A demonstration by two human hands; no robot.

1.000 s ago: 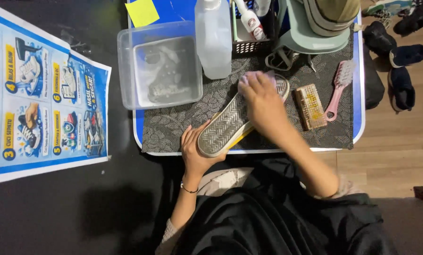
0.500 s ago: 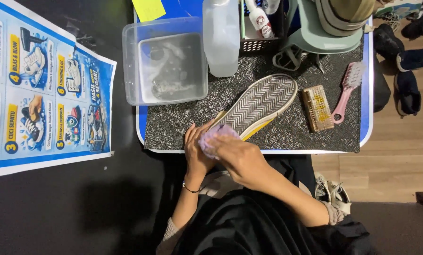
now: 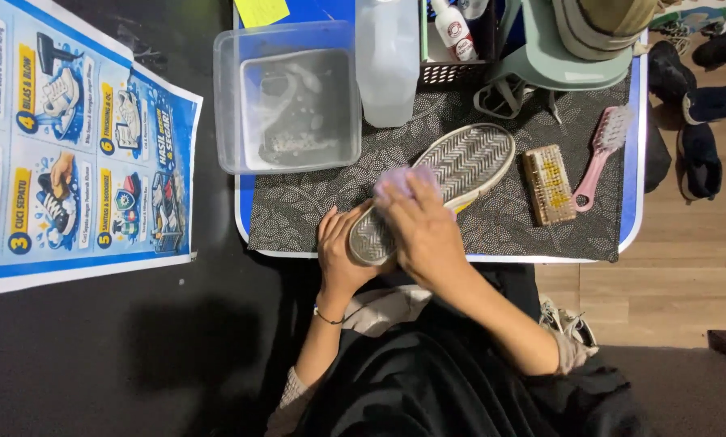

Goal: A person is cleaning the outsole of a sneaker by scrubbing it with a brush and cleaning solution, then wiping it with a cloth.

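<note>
Rubber sole up, a pale sneaker (image 3: 444, 182) lies slantwise on the patterned grey mat (image 3: 298, 210), heel toward the person, toe toward the far side. L. hand (image 3: 340, 251) cups the heel end, fingers curled and closed round it. R. hand (image 3: 423, 222) lies over the mid-sole, fingers bent together and pressed on a small lilac cloth or sponge (image 3: 399, 180); which of the two it is cannot be told.

Risks, as judged from this pose: the shoe rests on its upper and is steadied at the heel only, so hard strokes toward the toe may rock or swing it w/ little to stop it. The toe points at the wooden brush (image 3: 547, 184) just beside it and the pink brush (image 3: 602, 154) beyond; a skid could knock either off the mat.

Farther off, the clear tub (image 3: 225, 105) holding sudsy water stands near the L. hand's side, and a translucent jug (image 3: 387, 61) stands behind the shoe; a wide elbow or forward shove may tip the jug or slosh the tub onto the printed poster (image 3: 79, 146) at left. A dark basket w/ bottles (image 3: 456, 48) sits at the far edge
</note>
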